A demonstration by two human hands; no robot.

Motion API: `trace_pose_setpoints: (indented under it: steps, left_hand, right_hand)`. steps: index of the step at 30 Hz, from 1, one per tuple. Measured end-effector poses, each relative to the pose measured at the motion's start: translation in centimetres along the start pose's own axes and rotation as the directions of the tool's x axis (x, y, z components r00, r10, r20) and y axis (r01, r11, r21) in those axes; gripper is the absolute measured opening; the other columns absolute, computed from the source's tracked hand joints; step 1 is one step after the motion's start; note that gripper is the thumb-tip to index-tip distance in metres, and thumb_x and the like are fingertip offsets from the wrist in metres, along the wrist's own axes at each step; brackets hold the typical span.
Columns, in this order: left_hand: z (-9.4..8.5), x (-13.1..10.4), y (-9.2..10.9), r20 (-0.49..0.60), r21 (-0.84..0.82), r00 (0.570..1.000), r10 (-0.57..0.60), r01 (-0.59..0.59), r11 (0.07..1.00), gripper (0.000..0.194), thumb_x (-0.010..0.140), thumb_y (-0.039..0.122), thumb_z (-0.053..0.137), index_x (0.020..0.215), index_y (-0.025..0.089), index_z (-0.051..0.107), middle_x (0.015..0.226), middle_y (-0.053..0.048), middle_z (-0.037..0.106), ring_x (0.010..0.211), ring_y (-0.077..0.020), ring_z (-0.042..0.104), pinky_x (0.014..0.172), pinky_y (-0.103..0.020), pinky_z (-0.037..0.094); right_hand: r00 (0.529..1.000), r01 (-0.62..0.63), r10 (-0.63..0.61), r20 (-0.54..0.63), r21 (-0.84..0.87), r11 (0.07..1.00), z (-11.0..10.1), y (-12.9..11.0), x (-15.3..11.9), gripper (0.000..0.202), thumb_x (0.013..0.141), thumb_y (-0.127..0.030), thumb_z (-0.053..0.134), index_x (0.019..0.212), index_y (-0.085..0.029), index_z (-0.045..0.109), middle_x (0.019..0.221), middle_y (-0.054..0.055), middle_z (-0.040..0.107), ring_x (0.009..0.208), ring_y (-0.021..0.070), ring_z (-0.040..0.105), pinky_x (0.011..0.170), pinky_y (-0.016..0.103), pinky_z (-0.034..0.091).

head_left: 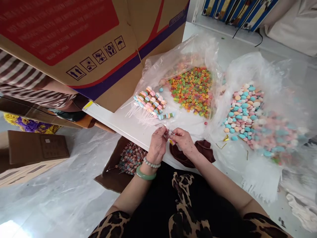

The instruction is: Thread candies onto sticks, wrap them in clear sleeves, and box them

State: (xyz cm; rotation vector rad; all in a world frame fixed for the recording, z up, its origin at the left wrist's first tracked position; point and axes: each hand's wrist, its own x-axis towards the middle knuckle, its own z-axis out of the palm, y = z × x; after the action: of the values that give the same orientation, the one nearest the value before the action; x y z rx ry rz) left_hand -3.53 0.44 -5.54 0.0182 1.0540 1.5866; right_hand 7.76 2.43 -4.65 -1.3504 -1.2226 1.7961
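Note:
My left hand [158, 142] and my right hand [182, 139] meet at the table's front edge, fingers pinched together. Between the fingertips is a small bit of clear plastic, with something yellow beneath it; what exactly each hand grips is too small to make out. Just beyond them lies a bunch of candy skewers [151, 100] on white sticks, pastel and green pieces threaded in rows. One more candy skewer [167, 116] lies at its near side. A dark brown cloth [204, 150] sits under and beside my right wrist.
Clear bags hold ring-shaped gummies [193, 89] and pastel candies [244, 109]. White sticks [262, 180] lie right, gold twist ties [221, 146] nearer. A large carton [148, 76] stands left, a box of wrapped pieces [131, 157] below. Another person's striped sleeve [29, 76] shows behind the carton.

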Motion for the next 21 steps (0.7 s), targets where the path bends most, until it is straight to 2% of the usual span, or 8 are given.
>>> trace_pose_setpoints:
  steps: [2, 4, 6, 8, 11, 15, 18, 21]
  left_hand:
    - [-0.1, 0.3, 0.4, -0.030, -0.070, 0.999, -0.028, 0.026, 0.997, 0.022, 0.071, 0.031, 0.076, 0.076, 0.016, 0.062, 0.070, 0.002, 0.063, 0.062, -0.0090, 0.057, 0.066, -0.024, 0.047]
    - [-0.5, 0.5, 1.0, -0.024, -0.054, 0.994, -0.105, 0.104, 0.993, 0.028, 0.073, 0.040, 0.075, 0.082, 0.015, 0.065, 0.074, 0.000, 0.066, 0.063, -0.0109, 0.059, 0.064, -0.025, 0.048]
    - [-1.1, 0.7, 1.4, 0.020, 0.057, 0.981, -0.192, 0.191, 0.980, 0.036, 0.069, 0.045, 0.078, 0.083, 0.014, 0.067, 0.074, -0.002, 0.068, 0.061, -0.0121, 0.059, 0.057, -0.025, 0.047]
    - [-1.7, 0.7, 1.3, 0.071, 0.184, 0.966, -0.247, 0.231, 0.955, 0.038, 0.062, 0.042, 0.083, 0.080, 0.012, 0.069, 0.072, -0.004, 0.068, 0.059, -0.0126, 0.059, 0.054, -0.024, 0.045]
    - [-2.2, 0.8, 0.6, 0.056, 0.240, 0.977, -0.206, 0.187, 0.953, 0.034, 0.055, 0.035, 0.087, 0.068, 0.011, 0.067, 0.064, -0.004, 0.065, 0.055, -0.0109, 0.056, 0.052, -0.023, 0.041]
    - [-1.9, 1.0, -0.3, -0.023, 0.150, 0.996, -0.084, 0.086, 0.985, 0.031, 0.052, 0.026, 0.087, 0.058, 0.012, 0.061, 0.053, 0.002, 0.056, 0.048, -0.0058, 0.046, 0.049, -0.021, 0.034]
    - [-1.6, 1.2, -0.3, 0.000, 0.049, 0.994, -0.113, 0.113, 0.992, 0.030, 0.058, 0.029, 0.085, 0.062, 0.013, 0.060, 0.054, 0.004, 0.056, 0.047, -0.0053, 0.046, 0.048, -0.020, 0.034]
    - [-1.8, 1.6, 0.1, -0.017, -0.055, 0.991, -0.136, 0.135, 0.989, 0.024, 0.066, 0.030, 0.080, 0.072, 0.014, 0.063, 0.064, 0.001, 0.062, 0.054, -0.0080, 0.053, 0.053, -0.021, 0.040]
  right_hand:
    - [0.999, -0.023, 0.022, -0.029, -0.025, 0.999, 0.1, 0.0, 0.2, 0.025, 0.065, -0.041, 0.067, 0.062, -0.021, 0.053, 0.054, -0.005, 0.049, 0.048, 0.0096, 0.044, 0.047, 0.024, 0.038]
    - [0.998, -0.043, 0.041, -0.044, -0.049, 0.998, 0.0, 0.2, 0.3, 0.024, 0.066, -0.042, 0.066, 0.062, -0.021, 0.054, 0.054, -0.004, 0.049, 0.044, 0.0092, 0.043, 0.043, 0.024, 0.035]
    - [0.997, -0.051, 0.047, -0.058, -0.061, 0.997, -0.3, 0.5, 0.3, 0.026, 0.068, -0.043, 0.065, 0.062, -0.021, 0.054, 0.052, -0.004, 0.049, 0.040, 0.0086, 0.042, 0.040, 0.023, 0.031]
    - [0.996, -0.061, 0.056, -0.062, -0.067, 0.996, -0.4, 0.7, 0.3, 0.029, 0.071, -0.046, 0.064, 0.063, -0.021, 0.054, 0.051, -0.005, 0.049, 0.038, 0.0084, 0.040, 0.039, 0.023, 0.029]
    - [0.998, -0.054, 0.050, -0.032, -0.114, 0.992, -0.3, 1.0, 0.6, 0.030, 0.074, -0.048, 0.062, 0.063, -0.021, 0.054, 0.051, -0.004, 0.050, 0.041, 0.0094, 0.042, 0.041, 0.024, 0.033]
    - [0.999, 0.036, -0.039, -0.023, -0.105, 0.994, 0.4, 0.8, 1.2, 0.021, 0.068, -0.038, 0.069, 0.069, -0.022, 0.054, 0.055, -0.006, 0.052, 0.051, 0.0109, 0.048, 0.051, 0.024, 0.040]
    - [0.999, 0.024, -0.024, -0.027, -0.013, 1.000, 0.7, 0.6, 1.4, 0.022, 0.066, -0.035, 0.067, 0.066, -0.022, 0.050, 0.056, -0.007, 0.049, 0.050, 0.0100, 0.047, 0.051, 0.023, 0.040]
    - [0.999, 0.011, -0.017, -0.044, -0.120, 0.993, 0.4, 0.7, 1.4, 0.018, 0.072, -0.035, 0.059, 0.064, -0.022, 0.050, 0.055, -0.007, 0.049, 0.045, 0.0095, 0.046, 0.047, 0.024, 0.037]
